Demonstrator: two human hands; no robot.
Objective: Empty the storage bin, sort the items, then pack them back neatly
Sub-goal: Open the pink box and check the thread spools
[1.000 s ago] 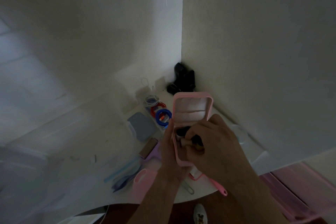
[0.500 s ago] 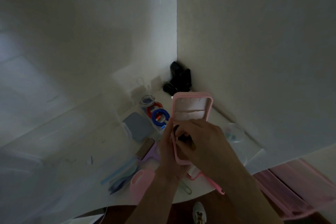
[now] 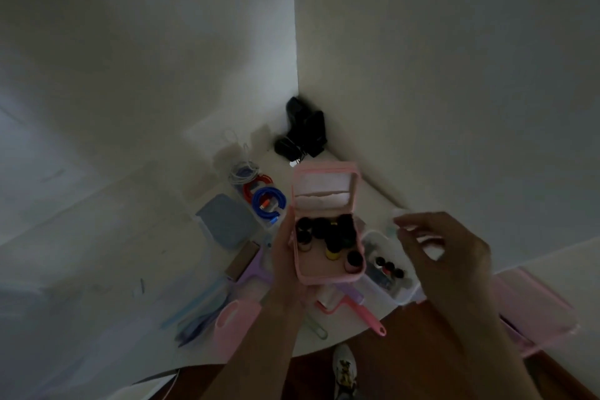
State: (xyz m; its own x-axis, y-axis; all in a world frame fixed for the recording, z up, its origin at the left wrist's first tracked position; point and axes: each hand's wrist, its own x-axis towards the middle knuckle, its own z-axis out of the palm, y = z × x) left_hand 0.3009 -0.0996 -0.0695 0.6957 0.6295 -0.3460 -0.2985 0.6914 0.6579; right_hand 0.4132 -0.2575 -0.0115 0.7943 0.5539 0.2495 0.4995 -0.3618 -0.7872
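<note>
My left hand [image 3: 284, 256] grips a small pink hinged case [image 3: 328, 273] from its left side, lid [image 3: 324, 187] standing open. Inside the case stand several small dark-capped bottles [image 3: 328, 237], one with a yellow body. My right hand [image 3: 444, 250] hovers to the right of the case, apart from it, fingers loosely curled with nothing visible in them. Below it a clear plastic box [image 3: 389, 269] holds more small bottles. The pink storage bin [image 3: 535, 308] lies at the far right, off the table edge.
On the white table [image 3: 113, 253] lie a blue coiled cable [image 3: 269, 203], a red cable and white cable behind it, a grey-blue lid [image 3: 224, 221], a pink lint roller [image 3: 354, 308], a pink handled container [image 3: 237, 321] and blue strips. Black gear [image 3: 305, 130] sits in the wall corner.
My right hand has lifted out of the pink case and moved right, uncovering the bottles inside. The left hand still holds the case.
</note>
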